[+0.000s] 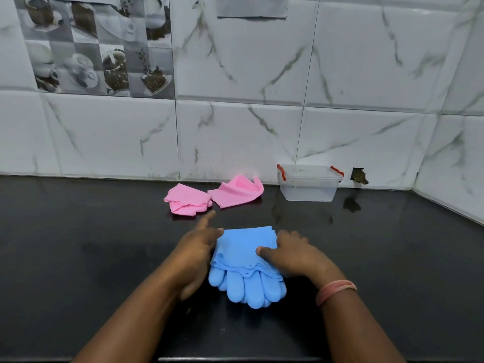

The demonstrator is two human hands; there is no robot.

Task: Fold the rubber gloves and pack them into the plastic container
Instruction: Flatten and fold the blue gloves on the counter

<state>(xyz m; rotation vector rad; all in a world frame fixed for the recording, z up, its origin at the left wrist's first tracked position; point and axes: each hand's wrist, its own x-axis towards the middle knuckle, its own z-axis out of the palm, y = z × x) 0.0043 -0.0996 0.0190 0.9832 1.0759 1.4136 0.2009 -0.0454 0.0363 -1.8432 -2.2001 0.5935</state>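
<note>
Lying on glossy black counter (78,231), smooth blue rubber gloves (246,268) are folded, rounded fingertips nearest. Left hand (196,252) is pressed flat against their left edge, index extended. Right hand (290,255) is laid on top, thumb pressing, fingers curled over edge. Farther back, crumpled pink gloves (212,195) and clear rectangular plastic container (309,183), red-clipped, are seen by marbled tile wall (262,74).
</note>
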